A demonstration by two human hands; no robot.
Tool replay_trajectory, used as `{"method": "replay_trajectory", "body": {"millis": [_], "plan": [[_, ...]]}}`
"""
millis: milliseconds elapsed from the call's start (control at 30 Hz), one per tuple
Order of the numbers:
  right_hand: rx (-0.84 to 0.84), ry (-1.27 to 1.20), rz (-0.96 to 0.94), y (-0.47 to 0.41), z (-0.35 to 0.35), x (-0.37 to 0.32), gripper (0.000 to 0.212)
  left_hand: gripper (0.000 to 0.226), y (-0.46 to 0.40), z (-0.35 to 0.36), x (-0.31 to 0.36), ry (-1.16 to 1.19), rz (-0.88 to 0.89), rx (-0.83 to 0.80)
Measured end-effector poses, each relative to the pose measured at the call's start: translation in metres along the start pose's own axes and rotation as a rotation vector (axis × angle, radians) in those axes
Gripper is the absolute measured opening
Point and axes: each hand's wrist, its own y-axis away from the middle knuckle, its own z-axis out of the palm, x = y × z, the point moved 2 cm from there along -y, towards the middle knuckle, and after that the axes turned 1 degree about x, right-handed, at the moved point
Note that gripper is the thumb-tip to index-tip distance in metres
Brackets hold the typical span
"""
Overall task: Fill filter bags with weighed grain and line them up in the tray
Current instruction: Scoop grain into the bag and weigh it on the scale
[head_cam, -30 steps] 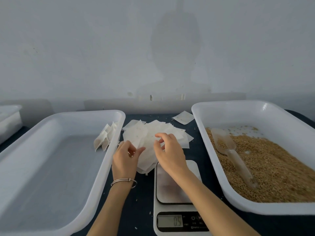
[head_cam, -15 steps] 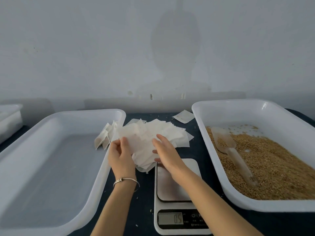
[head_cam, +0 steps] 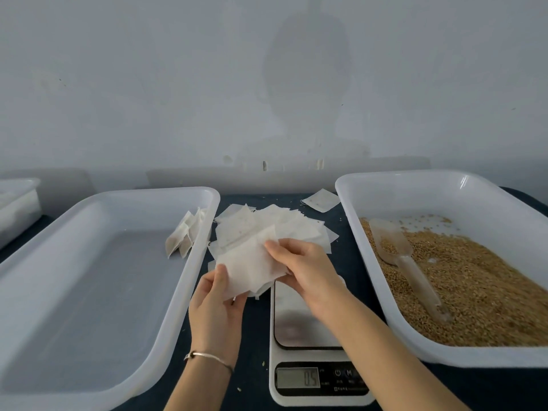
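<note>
Both my hands hold one white filter bag [head_cam: 252,266] above the table, just in front of the loose pile of empty bags [head_cam: 284,226]. My left hand [head_cam: 215,307] pinches its lower left corner with the thumb on top. My right hand [head_cam: 305,269] pinches its right edge. A white tray [head_cam: 98,381] on the left holds a few filled bags [head_cam: 185,234] leaning in its far right corner. The right tray [head_cam: 421,185] holds brown grain [head_cam: 480,292] and a clear scoop [head_cam: 406,259]. A kitchen scale [head_cam: 308,321] sits between the trays, its display reading 05.
A single bag [head_cam: 321,200] lies apart at the back of the dark table. Another white container [head_cam: 17,203] stands at the far left edge. A pale wall rises right behind the trays. Stray grains dot the table near the scale.
My hands have lifted one bag off the pile and drawn it toward me; the left hand shifted down to its corner and the right hand closed on its right edge.
</note>
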Motion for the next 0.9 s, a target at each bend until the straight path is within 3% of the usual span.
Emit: {"method": "replay_trajectory", "body": {"millis": [67, 133, 233, 300, 400, 533, 667, 733, 900], "plan": [[0.062, 0.105, -0.081, 0.010, -0.004, -0.006, 0.019, 0.008, 0.007, -0.006, 0.003, -0.216, 0.097, 0.067], [0.125, 0.210, -0.187, 0.021, -0.009, -0.012, 0.023, 0.027, 0.019, -0.007, 0.008, -0.449, 0.335, 0.104], [0.175, 0.319, -0.303, 0.037, -0.012, -0.019, 0.026, 0.024, 0.044, 0.008, 0.017, -0.615, 0.600, -0.081], [0.201, 0.384, -0.339, 0.044, -0.012, -0.019, 0.019, 0.009, 0.054, 0.022, 0.017, -0.616, 0.548, -0.265], [0.213, 0.466, -0.372, 0.054, -0.011, -0.014, 0.011, 0.020, 0.059, 0.036, 0.010, -0.603, 0.407, -0.412], [0.155, 0.462, -0.393, 0.067, -0.016, -0.008, 0.014, 0.015, 0.059, 0.038, 0.006, -0.616, 0.363, -0.382], [0.057, 0.488, -0.360, 0.072, -0.022, -0.005, 0.019, 0.025, 0.056, 0.033, 0.002, -0.643, 0.327, -0.383], [0.065, 0.517, -0.370, 0.071, -0.023, -0.003, 0.019, 0.017, 0.054, 0.032, -0.001, -0.668, 0.302, -0.373], [0.095, 0.551, -0.369, 0.070, -0.025, 0.000, 0.017, 0.025, 0.053, 0.032, -0.002, -0.733, 0.304, -0.375]]}}
